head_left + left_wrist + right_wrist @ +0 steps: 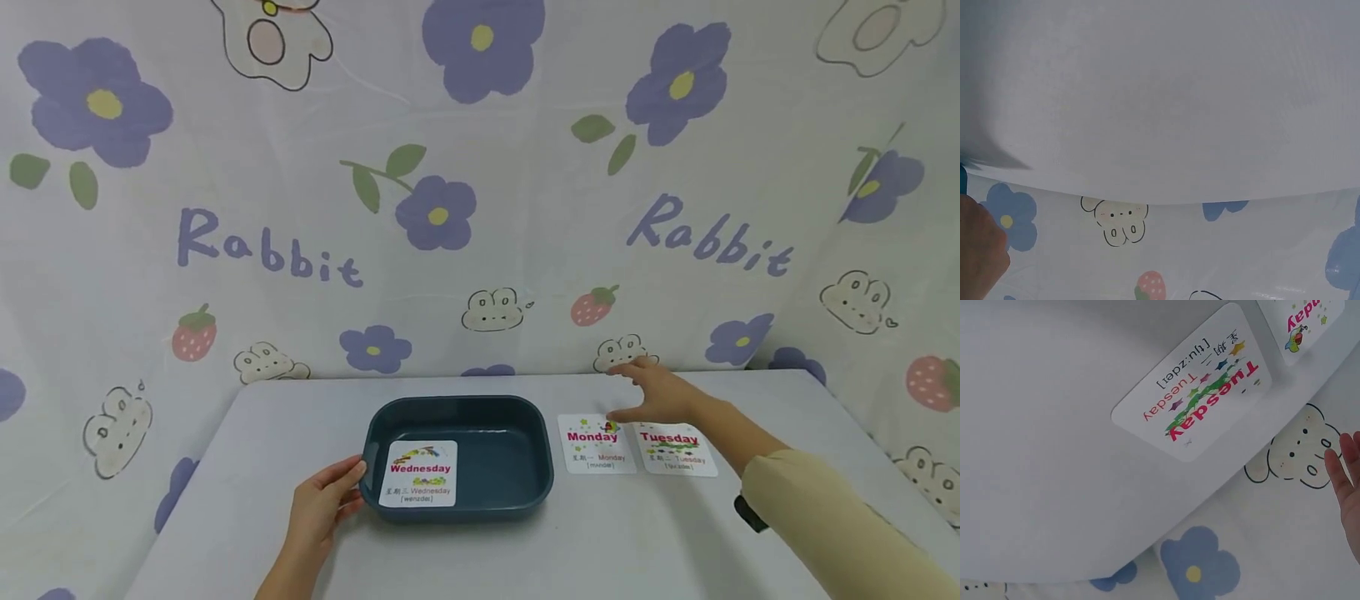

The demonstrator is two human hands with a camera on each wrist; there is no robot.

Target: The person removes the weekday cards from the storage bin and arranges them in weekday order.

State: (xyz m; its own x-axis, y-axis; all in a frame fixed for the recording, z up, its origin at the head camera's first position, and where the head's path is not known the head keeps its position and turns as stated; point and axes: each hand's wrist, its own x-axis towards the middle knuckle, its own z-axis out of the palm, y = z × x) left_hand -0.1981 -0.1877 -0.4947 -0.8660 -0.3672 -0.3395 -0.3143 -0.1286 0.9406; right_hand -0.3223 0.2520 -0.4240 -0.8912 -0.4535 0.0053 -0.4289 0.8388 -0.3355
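Observation:
A dark blue rectangular tray stands on the table, and a Wednesday card lies in its left part. My left hand pinches the tray's left wall between thumb and fingers; in the left wrist view just part of this hand shows at the left edge. To the right of the tray a Monday card and a Tuesday card lie side by side, face up. Over their far edges hovers my right hand, fingers spread and holding nothing. The right wrist view shows its fingers apart.
A white table carries the tray and cards. Behind it hangs a white cloth printed with purple flowers, rabbits and strawberries, which also rises along the right side. A dark band sits at the right sleeve's underside.

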